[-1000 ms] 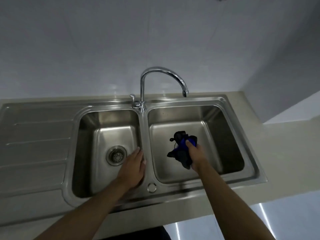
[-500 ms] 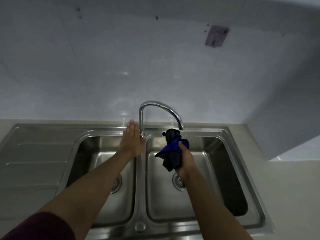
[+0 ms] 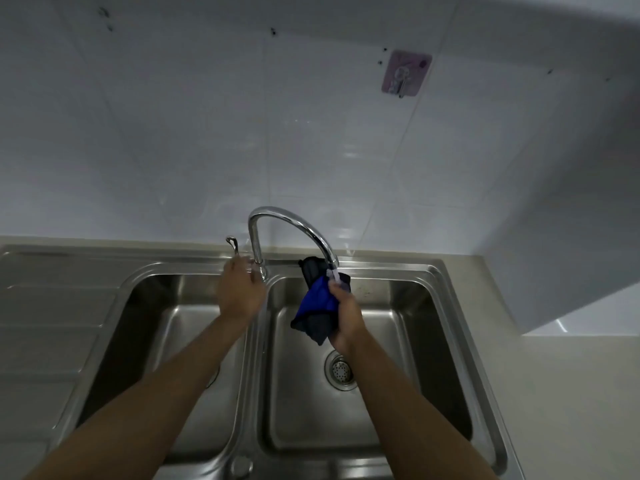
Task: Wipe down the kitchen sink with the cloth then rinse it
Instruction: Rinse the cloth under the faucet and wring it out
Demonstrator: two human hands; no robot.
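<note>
Here, my right hand gripped the bunched cloth under the spout.
Left hand reached the lever, grip unclear; I judged wiping done, rinsing just starting.

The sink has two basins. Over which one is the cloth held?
The right basin: the right hand grips the cloth above it, under the spout, and its drain shows. The left basin has only the left arm over it.

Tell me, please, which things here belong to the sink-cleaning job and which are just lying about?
Job: cloth in right hand, under the faucet; left hand at faucet lever; sink.
Idle: wall hook; countertop; drainboard.
</note>
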